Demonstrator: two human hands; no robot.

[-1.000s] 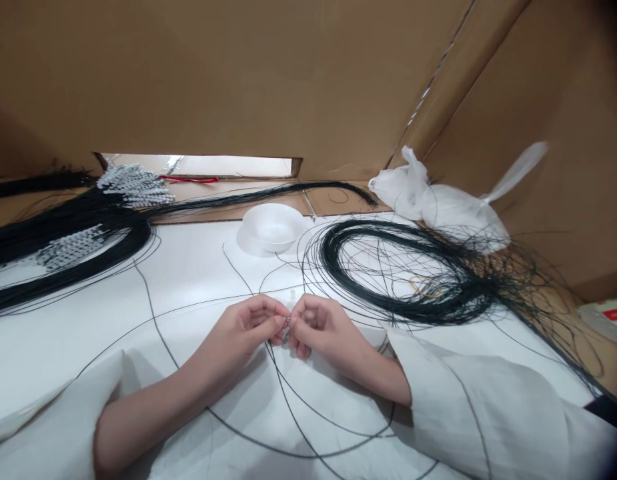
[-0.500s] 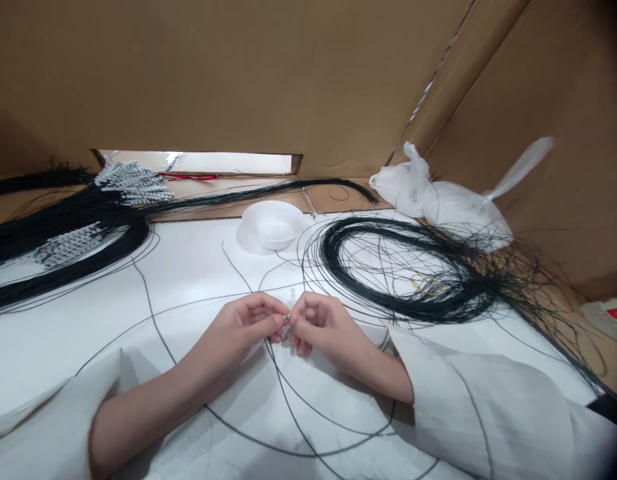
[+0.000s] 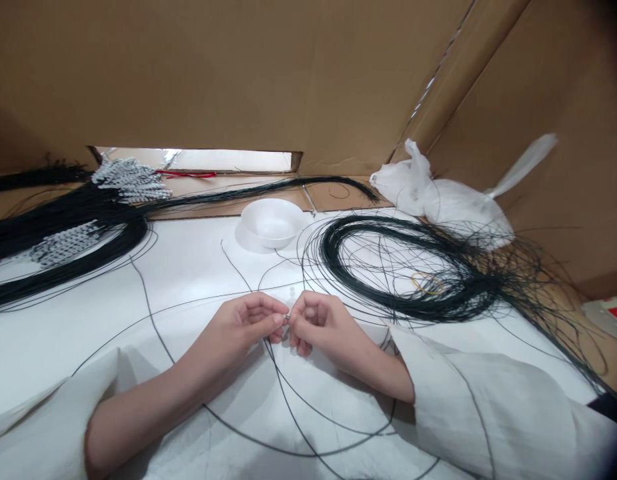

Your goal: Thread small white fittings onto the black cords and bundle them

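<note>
My left hand (image 3: 251, 322) and my right hand (image 3: 321, 322) meet over the white table, thumbs and forefingers pinched. Between the fingertips shows a small metallic piece (image 3: 287, 317), too small to name exactly. Thin black cords (image 3: 275, 363) run out from under my left fingers and loop across the table below both hands. Which cord ends lie inside the pinches is hidden by the fingers. A white bowl (image 3: 272, 225) stands just beyond my hands; its inside looks white.
A coiled bundle of black cord (image 3: 333, 257) lies to the right, beside white plastic bags (image 3: 461, 207). At left are black cord bundles (image 3: 131, 237) with black-and-white twisted sections (image 3: 131, 180). Cardboard walls (image 3: 203, 80) enclose the back and right.
Both hands keep the same pinch in nearly the same place. The view has shifted very slightly; nothing else visibly moves.
</note>
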